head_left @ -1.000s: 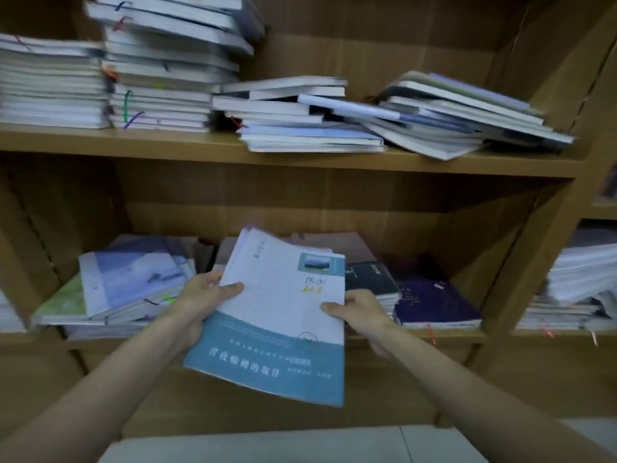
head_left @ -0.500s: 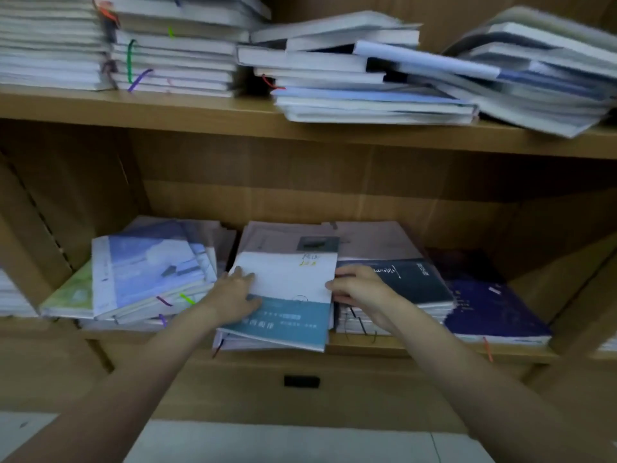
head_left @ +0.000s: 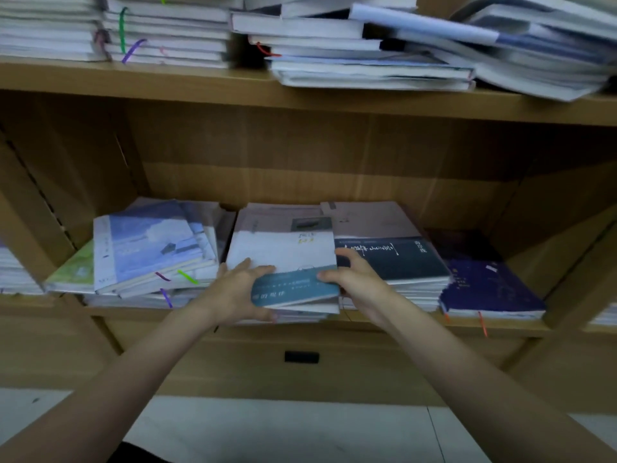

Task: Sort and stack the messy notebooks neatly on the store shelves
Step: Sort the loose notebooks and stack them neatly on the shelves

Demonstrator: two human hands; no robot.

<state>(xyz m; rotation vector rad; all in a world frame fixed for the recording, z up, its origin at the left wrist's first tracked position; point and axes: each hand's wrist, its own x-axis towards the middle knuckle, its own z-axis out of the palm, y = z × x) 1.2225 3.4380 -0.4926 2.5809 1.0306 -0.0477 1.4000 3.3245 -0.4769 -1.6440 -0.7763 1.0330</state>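
Wooden shelves [head_left: 300, 98] across the whole view, an upper board over a lower compartment. On the upper board, tall white stacks [head_left: 160, 31] toward the left end, tidy enough, and looser, slanting piles [head_left: 367, 58] toward the right end. On the lower shelf [head_left: 434, 324], four piles side by side along the front edge: a fanned, crooked pile with a pale blue cover [head_left: 147, 245] on top near the left wall, a middle pile, then a pile topped by a dark teal book [head_left: 390, 259], and a dark purple book [head_left: 490, 289] toward the right wall. Topping the middle pile, the white and teal notebook [head_left: 287, 262], lying flat, its teal band at the shelf's front edge, slightly overhanging the books beneath. At its near left corner, the left hand [head_left: 237, 289], thumb on the cover and fingers [head_left: 263, 317] curled under the pile's edge, gripping it. At its near right corner, the right hand [head_left: 354, 279], thumb pressed to the teal band, the other fingers loosely bent upward beside the dark teal book, pinching the notebook's edge. Coloured ribbon markers [head_left: 187, 277], green and purple, poking from the left pile. Below the shelf, a small black slot [head_left: 301, 356] in the base panel, then pale floor tiles [head_left: 267, 429].
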